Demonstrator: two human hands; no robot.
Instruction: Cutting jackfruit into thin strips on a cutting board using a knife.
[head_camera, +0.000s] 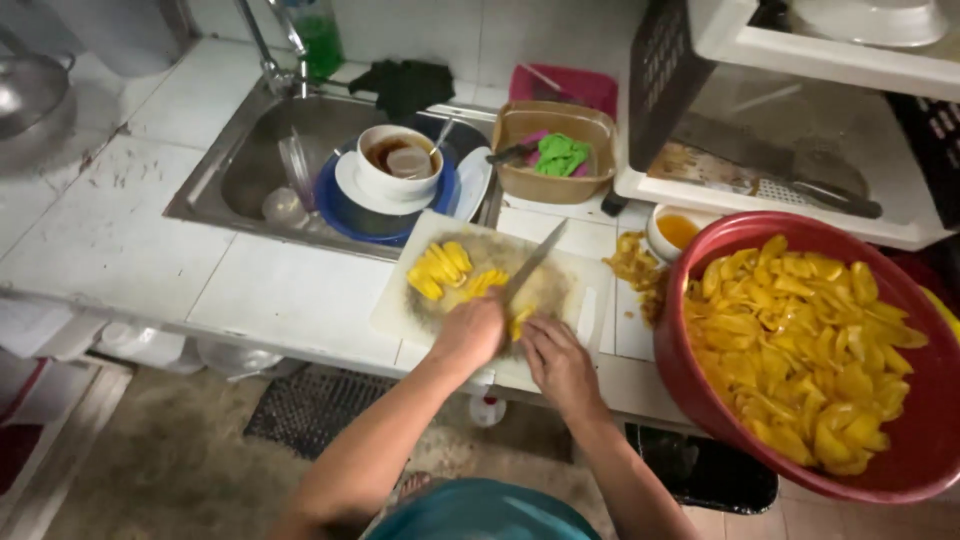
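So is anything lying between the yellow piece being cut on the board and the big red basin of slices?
Partly. The yellow piece sits under the knife on the cutting board, pinned by the right hand. Toward the red basin, a heap of yellow peelings lies on the counter further back; the nearer stretch looks bare.

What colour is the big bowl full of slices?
Red big bowl, seen from the head view.

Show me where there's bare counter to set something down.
Bare tile lies left of the cutting board, in front of the sink, and further left. Right of the board is crowded: peelings, small bowl, red basin.
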